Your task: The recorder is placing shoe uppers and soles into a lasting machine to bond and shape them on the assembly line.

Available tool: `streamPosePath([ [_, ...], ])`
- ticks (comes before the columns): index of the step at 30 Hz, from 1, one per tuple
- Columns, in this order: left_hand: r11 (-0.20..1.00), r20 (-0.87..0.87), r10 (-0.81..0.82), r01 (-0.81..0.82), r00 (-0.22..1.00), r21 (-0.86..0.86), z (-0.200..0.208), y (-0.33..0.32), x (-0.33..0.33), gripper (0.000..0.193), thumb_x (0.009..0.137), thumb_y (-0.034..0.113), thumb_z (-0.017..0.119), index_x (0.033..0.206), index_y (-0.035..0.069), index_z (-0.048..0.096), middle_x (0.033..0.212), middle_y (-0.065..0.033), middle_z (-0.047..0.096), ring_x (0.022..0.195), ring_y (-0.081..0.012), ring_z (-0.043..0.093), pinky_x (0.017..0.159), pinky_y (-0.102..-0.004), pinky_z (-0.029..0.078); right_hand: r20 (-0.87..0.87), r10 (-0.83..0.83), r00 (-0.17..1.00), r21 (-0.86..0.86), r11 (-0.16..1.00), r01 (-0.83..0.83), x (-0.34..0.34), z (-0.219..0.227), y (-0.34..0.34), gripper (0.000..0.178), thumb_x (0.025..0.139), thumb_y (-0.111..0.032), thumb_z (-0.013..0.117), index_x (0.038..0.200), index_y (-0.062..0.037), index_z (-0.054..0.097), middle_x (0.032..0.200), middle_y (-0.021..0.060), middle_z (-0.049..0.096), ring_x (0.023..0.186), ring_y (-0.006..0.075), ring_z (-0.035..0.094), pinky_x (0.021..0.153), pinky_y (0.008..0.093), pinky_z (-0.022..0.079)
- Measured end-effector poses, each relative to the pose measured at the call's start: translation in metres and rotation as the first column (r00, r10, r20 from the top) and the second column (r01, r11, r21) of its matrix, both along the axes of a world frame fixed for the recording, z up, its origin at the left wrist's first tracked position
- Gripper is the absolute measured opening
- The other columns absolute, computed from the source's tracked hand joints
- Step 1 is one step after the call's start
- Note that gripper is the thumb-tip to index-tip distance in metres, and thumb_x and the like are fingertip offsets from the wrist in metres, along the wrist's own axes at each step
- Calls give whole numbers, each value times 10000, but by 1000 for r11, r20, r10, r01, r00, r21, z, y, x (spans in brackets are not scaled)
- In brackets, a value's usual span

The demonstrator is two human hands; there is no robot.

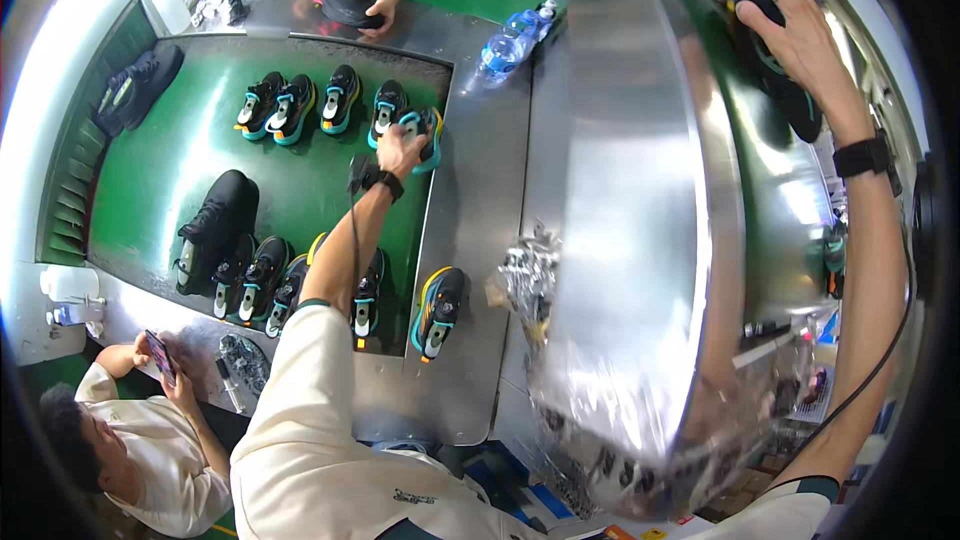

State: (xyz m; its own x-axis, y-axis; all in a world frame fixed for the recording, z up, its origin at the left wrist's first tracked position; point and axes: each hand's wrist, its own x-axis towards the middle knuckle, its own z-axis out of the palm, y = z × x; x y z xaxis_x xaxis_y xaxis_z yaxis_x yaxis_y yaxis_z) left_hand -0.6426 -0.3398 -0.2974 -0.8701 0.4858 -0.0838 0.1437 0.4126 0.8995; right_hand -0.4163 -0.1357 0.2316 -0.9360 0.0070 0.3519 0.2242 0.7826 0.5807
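While gripping a teal-and-black shoe (423, 130) at the far right end of the green belt (180, 155), my left hand (400, 150) is closing its fingers around it, long axis running near-to-far. My right hand (805, 30) is pressing a dark shoe (780, 80) atop the steel machine housing (630, 190), far right.

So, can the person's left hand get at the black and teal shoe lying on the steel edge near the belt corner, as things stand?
Probably not at once: the left hand already grips another teal shoe further up the green belt. The black and teal shoe lies uncovered on the steel edge, nothing blocking it.
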Motion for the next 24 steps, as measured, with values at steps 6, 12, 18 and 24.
streamPosePath([
  [6,983,-427,-20,97,904,159,-100,-40,-20,643,826,336,731,1304,-44,526,1343,-328,510,1229,-421,537,1010,-426,455,170,-731,661,-249,617,747,-47,-21,-3,504,894,-490,645,1129,-47,603,1063,178,673,1032,288,659,900,351,489],
  [12,896,-54,-440,442,896,34,-25,-157,212,829,781,369,797,1420,-5,424,1486,-271,378,1347,-396,429,1103,-440,376,-69,-559,826,-412,770,487,125,-6,104,541,860,-295,750,1318,-60,581,1152,150,681,1077,203,640,947,309,477],
  [18,909,-26,-414,415,910,38,-38,-206,274,958,722,-12,703,1532,80,199,1505,-304,261,1357,-525,288,1139,-554,279,-96,-620,779,-643,636,426,169,41,55,527,878,-369,719,1331,-115,623,1220,118,653,1158,165,589,977,298,454],
  [24,964,-366,-232,162,901,-211,-128,-215,297,930,660,-18,679,1493,-34,265,1503,-251,322,1389,-420,303,1175,-458,244,-331,-791,515,-895,436,95,256,100,-81,394,925,-326,636,1260,-118,619,1160,59,607,1022,196,594,835,317,458],
])
